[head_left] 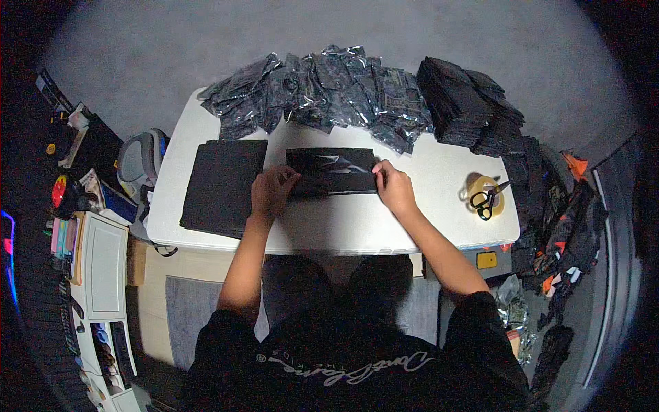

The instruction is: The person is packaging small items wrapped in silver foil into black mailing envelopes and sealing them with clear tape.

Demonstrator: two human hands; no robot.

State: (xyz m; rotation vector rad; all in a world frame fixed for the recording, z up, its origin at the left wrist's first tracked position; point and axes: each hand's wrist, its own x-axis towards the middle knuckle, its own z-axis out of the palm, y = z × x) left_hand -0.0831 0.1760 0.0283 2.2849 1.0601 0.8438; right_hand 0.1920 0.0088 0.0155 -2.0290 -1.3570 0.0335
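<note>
A flat black rectangular packet (331, 163) lies in the middle of the white table, with a shiny strip of clear film across it. It looks like folded black fabric, but its exact kind is hard to make out. At its left end, my left hand (272, 191) is closed, thumb and fingertips pinching the edge. My right hand (394, 188) pinches the opposite end near its upper corner. Beside my left hand is a flat stack of black sheets or folded fabric (223, 185), partly covered by that hand.
Along the table's (439, 223) far edge lie several black items in clear plastic bags (322, 89). Tall stacks of folded black pieces (467, 106) stand at the far right. Black-handled scissors (484, 204) rest on a tape roll (500, 199) at right. A grey chair (141, 161) stands left.
</note>
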